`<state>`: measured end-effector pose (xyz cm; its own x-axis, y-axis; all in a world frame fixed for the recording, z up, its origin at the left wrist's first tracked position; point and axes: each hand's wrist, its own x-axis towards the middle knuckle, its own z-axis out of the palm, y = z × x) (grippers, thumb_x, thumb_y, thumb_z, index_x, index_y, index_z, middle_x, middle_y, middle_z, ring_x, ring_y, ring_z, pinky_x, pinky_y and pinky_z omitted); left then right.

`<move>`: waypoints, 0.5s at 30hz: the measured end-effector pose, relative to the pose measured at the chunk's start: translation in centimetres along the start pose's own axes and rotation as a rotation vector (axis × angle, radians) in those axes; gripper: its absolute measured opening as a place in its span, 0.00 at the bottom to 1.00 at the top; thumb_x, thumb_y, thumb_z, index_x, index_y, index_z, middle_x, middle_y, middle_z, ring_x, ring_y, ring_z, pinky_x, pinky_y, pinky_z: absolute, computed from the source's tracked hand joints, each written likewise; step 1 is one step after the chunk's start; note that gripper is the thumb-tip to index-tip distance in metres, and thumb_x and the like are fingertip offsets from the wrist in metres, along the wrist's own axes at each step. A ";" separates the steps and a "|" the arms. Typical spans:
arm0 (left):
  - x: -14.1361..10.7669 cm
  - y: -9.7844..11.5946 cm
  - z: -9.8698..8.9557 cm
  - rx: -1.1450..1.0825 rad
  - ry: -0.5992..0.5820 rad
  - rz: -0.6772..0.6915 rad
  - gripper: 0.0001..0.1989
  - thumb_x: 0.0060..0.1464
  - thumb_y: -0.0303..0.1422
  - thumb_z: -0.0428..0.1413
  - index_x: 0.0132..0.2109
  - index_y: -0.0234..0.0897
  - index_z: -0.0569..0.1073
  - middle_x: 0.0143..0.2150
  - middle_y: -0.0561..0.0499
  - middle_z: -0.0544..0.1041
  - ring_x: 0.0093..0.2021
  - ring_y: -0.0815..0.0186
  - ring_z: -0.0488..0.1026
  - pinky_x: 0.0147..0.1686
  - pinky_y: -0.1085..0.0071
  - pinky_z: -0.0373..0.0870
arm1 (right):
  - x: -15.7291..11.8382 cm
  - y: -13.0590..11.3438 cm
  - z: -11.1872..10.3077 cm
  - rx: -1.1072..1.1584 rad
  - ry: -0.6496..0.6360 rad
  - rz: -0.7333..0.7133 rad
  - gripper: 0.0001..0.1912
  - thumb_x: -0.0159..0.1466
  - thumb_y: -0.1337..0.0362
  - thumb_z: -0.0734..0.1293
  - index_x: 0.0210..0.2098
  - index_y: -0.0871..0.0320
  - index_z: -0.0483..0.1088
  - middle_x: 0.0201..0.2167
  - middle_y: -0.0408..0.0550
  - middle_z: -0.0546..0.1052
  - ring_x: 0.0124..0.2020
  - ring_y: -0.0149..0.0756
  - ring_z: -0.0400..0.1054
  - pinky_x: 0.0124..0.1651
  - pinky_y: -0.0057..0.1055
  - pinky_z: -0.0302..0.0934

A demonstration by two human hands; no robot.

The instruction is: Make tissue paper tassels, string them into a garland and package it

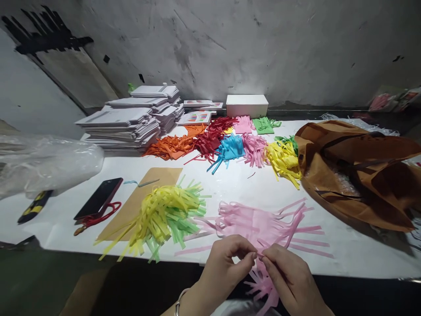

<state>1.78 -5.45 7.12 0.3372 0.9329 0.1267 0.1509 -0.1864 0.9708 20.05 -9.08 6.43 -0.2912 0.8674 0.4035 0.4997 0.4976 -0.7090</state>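
Note:
Both hands meet at the table's front edge, fingertips nearly touching. My left hand (230,262) is closed in a pinch on the pink fringed paper (263,285), which hangs below the fingers with its strips spread. My right hand (286,270) pinches the same paper from the other side. Just beyond them a larger pile of pink fringed paper (253,221) lies flat, its strips reaching left and right. Left of the hands sits a bunch of yellow fringed paper (159,208) with light green strips (182,221) beneath it.
Stacked white packets (121,125) stand at the back left, near a white box (246,105). Coloured fringe bundles (230,147) line the back. A brown bag (358,171) fills the right side. A phone (100,197), brown envelope (164,175) and plastic bag (62,160) lie left.

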 end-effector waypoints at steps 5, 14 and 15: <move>-0.5 -0.6 -0.1 0.228 0.008 0.257 0.06 0.55 0.23 0.54 0.34 0.36 0.74 0.28 0.51 0.76 0.28 0.69 0.71 0.28 0.77 0.67 | 0.1 -0.1 -0.1 -0.026 -0.030 0.014 0.09 0.72 0.68 0.58 0.48 0.55 0.68 0.36 0.46 0.77 0.37 0.34 0.72 0.40 0.28 0.67; -2.3 -2.5 -0.2 0.509 0.132 0.431 0.07 0.56 0.21 0.52 0.37 0.37 0.71 0.29 0.50 0.75 0.30 0.66 0.72 0.31 0.74 0.69 | 0.4 0.9 1.3 -0.264 -0.013 -0.248 0.07 0.67 0.73 0.60 0.39 0.55 0.65 0.26 0.41 0.73 0.28 0.34 0.71 0.48 0.39 0.68; -2.4 -2.6 -0.4 0.511 0.153 0.429 0.08 0.55 0.21 0.52 0.37 0.37 0.71 0.29 0.50 0.75 0.30 0.66 0.72 0.30 0.74 0.69 | 0.3 1.2 1.6 -0.272 -0.042 -0.241 0.07 0.67 0.72 0.60 0.38 0.54 0.64 0.26 0.41 0.73 0.29 0.35 0.72 0.49 0.39 0.68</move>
<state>0.23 -7.12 4.31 0.3353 0.7703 0.5424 0.4659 -0.6360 0.6152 19.27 -8.26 4.82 -0.4571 0.7271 0.5122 0.6101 0.6754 -0.4143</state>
